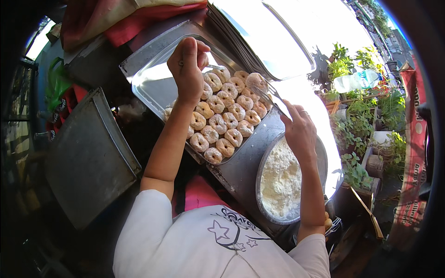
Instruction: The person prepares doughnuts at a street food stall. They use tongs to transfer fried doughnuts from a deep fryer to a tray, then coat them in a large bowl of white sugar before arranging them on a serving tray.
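Observation:
My left hand point(189, 69) is closed around a thin metal utensil point(216, 66) above the metal tray point(153, 81); my fingers hide most of it. Rows of sugar-dusted ring doughnuts point(218, 123) fill the tray's right and near part. In my right hand point(300, 130) are metal tongs point(274, 92), reaching over the tray's right edge. A thickly coated doughnut point(256, 82) is at their tips; whether they grip it I cannot tell. Below my right forearm stands a round metal basin point(260, 194) of white powder point(280, 177), probably sugar.
Stacked metal trays point(267, 38) stand at the far right in bright sun. Another dark metal tray point(90, 156) is at left, near a green plastic bag point(56, 85). Potted plants point(358, 128), a plastic bottle point(358, 80) and a red printed banner point(412, 146) are at right.

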The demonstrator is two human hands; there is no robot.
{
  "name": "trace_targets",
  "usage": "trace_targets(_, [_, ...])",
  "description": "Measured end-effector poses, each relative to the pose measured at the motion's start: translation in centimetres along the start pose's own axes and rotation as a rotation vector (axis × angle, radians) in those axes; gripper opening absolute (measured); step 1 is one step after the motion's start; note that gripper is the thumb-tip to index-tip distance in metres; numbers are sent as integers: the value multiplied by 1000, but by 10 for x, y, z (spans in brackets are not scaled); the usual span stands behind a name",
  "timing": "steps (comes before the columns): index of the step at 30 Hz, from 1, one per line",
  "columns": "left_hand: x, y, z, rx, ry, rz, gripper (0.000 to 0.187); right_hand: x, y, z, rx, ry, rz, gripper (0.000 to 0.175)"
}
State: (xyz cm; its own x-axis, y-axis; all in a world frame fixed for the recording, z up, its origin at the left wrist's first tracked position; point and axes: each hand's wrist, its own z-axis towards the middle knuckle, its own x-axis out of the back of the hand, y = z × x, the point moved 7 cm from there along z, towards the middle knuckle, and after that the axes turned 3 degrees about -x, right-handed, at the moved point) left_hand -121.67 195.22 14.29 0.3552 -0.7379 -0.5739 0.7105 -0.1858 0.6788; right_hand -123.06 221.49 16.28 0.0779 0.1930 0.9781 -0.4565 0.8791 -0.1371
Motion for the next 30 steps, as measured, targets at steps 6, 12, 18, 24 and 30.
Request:
trace_targets(6, [6,-9,12,23,29,-10,40,-97,-21,87,-45,-105,-67,37])
trace_targets(12, [6,-36,25,106,-73,36,37,-106,-32,100,-6,-313,-133,37])
trace_targets(18, [3,-21,3,111,-121,204,38,-110,-36,92,40,-269,-144,34])
trace_targets(24, [2,-18,6,68,-87,206,37,-88,-35,75,-29,-229,-78,22])
trace_targets(30, [-20,31,-18,28,-47,-13,35,9,40,-85,-159,-15,246,44])
